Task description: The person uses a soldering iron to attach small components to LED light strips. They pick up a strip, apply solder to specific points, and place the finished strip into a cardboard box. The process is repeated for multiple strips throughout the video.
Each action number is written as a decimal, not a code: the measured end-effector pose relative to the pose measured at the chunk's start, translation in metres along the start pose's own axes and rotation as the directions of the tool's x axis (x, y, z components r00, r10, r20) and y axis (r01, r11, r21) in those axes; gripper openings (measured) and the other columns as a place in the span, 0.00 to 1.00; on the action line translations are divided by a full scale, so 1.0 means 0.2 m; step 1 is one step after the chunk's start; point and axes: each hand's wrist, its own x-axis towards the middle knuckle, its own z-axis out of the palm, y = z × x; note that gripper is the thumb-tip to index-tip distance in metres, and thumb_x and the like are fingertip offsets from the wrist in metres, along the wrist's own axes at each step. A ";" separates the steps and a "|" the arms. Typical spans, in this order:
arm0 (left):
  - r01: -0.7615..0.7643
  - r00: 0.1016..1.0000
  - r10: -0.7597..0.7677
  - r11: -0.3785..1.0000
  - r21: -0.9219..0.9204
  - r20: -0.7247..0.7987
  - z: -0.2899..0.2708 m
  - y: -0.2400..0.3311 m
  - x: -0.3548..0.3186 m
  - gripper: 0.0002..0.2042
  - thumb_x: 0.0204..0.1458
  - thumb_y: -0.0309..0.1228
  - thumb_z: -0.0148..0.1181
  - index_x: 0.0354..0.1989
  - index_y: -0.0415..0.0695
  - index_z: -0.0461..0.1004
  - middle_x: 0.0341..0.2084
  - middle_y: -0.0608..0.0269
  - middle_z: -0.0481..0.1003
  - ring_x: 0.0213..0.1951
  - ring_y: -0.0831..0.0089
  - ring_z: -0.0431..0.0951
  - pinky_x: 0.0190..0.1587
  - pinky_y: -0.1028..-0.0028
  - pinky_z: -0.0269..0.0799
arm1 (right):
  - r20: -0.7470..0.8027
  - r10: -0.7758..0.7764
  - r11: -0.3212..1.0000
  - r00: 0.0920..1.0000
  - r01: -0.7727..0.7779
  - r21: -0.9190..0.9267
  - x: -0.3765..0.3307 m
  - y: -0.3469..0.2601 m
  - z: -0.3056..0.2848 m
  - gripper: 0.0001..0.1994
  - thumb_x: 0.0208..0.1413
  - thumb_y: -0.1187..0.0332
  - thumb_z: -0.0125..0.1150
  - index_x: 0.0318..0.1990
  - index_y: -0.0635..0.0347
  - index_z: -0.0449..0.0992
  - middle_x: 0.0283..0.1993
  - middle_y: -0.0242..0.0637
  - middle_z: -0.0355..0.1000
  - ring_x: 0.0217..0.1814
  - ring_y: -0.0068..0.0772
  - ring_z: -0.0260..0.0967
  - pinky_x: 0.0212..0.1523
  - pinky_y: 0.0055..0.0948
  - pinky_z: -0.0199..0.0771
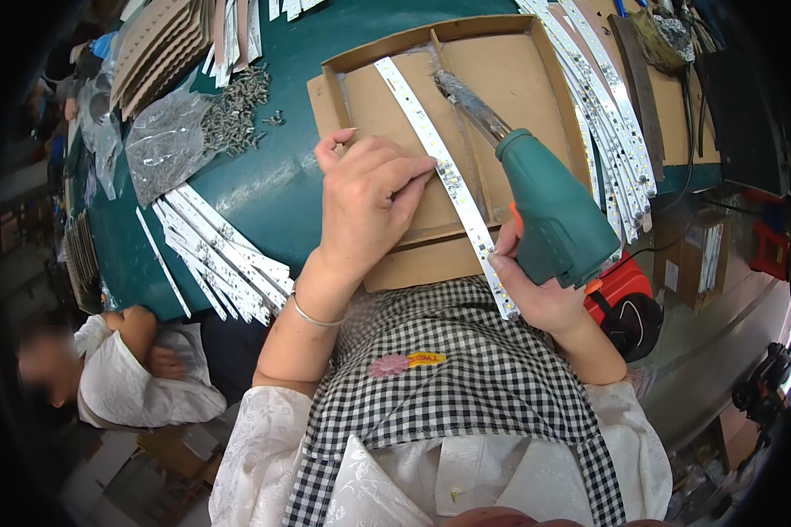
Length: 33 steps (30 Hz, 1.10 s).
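A long white LED strip board (pixel 463 198) runs slantwise in front of me, dotted with small chips. Halfway down, the bent fingers of my left hand (pixel 366 195) pinch its left edge, the little finger lifted. My right hand (pixel 549 299) grips a green pistol-shaped tool (pixel 558 206) with an orange trigger, and its thumb lies against the strip's lower end. The tool's metal nozzle (pixel 483 114) points up and left, its tip dark and crusted. Below the strip lies a shallow cardboard tray (pixel 518 79) with a divider. The tool's handle hides some right fingers.
LED strips (pixel 215 250) lie fanned at the left, and more strips (pixel 611 114) stack at the right. Screws (pixel 237 110) spill beside a clear plastic bag (pixel 163 154) on the green table (pixel 299 66). Another person's folded arms (pixel 141 347) rest by the table's left edge.
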 end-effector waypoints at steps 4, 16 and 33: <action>0.055 0.998 -0.054 0.998 -0.037 0.029 -0.01 0.01 0.01 0.07 0.42 0.23 0.71 0.30 0.49 0.83 0.23 0.70 0.78 0.31 0.73 0.77 0.53 0.61 0.59 | 0.026 -0.002 0.998 1.000 0.003 -0.057 -0.01 0.02 -0.01 0.23 0.53 0.86 0.61 0.57 0.67 0.66 0.39 0.35 0.69 0.37 0.21 0.67 0.38 0.23 0.69; 0.068 0.997 -0.067 0.997 -0.021 0.025 0.00 0.03 0.03 0.06 0.43 0.24 0.72 0.29 0.48 0.83 0.22 0.69 0.78 0.31 0.71 0.77 0.55 0.58 0.59 | 0.020 -0.087 0.996 0.996 0.086 0.031 0.03 0.01 -0.02 0.26 0.53 0.85 0.62 0.61 0.69 0.64 0.40 0.38 0.71 0.34 0.22 0.68 0.37 0.22 0.71; 0.069 0.995 -0.074 0.995 -0.073 -0.073 0.03 0.02 -0.01 0.04 0.41 0.24 0.71 0.24 0.48 0.82 0.18 0.70 0.76 0.27 0.72 0.77 0.58 0.55 0.60 | 0.013 0.262 0.914 0.965 -0.253 0.317 -0.18 -0.19 -0.31 0.37 0.51 0.73 0.71 0.67 0.73 0.57 0.42 0.45 0.69 0.28 0.27 0.68 0.23 0.26 0.74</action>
